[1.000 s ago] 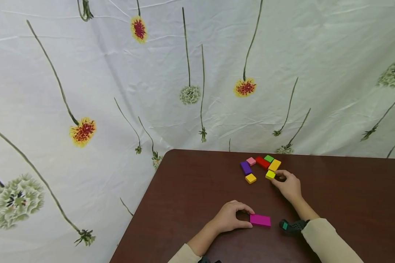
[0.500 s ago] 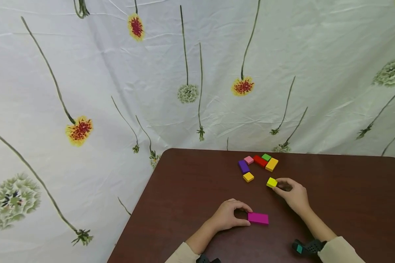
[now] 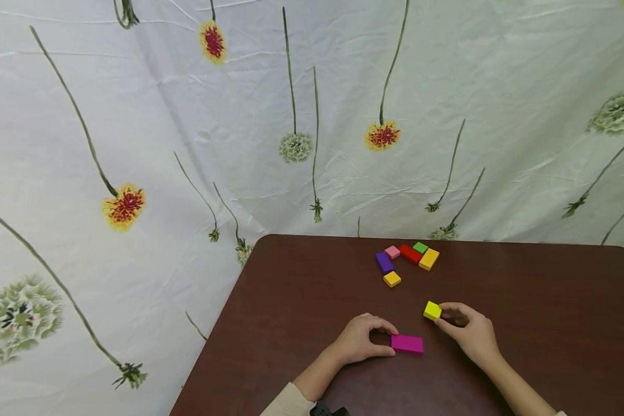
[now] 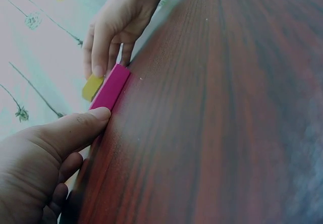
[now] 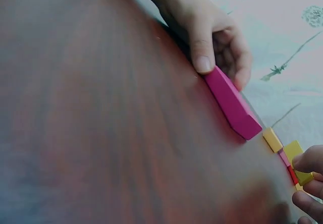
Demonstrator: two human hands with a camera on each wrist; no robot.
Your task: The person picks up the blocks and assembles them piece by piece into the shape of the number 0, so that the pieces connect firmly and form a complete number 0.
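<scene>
A magenta rectangular block (image 3: 407,344) lies on the table, its left end pinched between the thumb and fingers of my left hand (image 3: 361,341). My right hand (image 3: 473,335) pinches a small yellow block (image 3: 432,311) by its right side, a little behind and to the right of the magenta one. In the left wrist view the yellow block (image 4: 93,88) shows just beyond the magenta block (image 4: 112,86). The right wrist view has the yellow block (image 5: 299,162) between thumb and fingers at the right edge, partly covered by the thumb.
Toward the back of the dark wooden table (image 3: 291,289) lies a loose arc of blocks: orange (image 3: 392,279), purple (image 3: 384,263), pink (image 3: 392,252), red (image 3: 410,253), green (image 3: 420,247) and yellow-orange (image 3: 429,259). A flower-print cloth (image 3: 239,115) hangs behind the table.
My right hand has carried the yellow block away from the yellow-orange one at the back, toward me and close to the magenta block. My left hand stays on the magenta block.
</scene>
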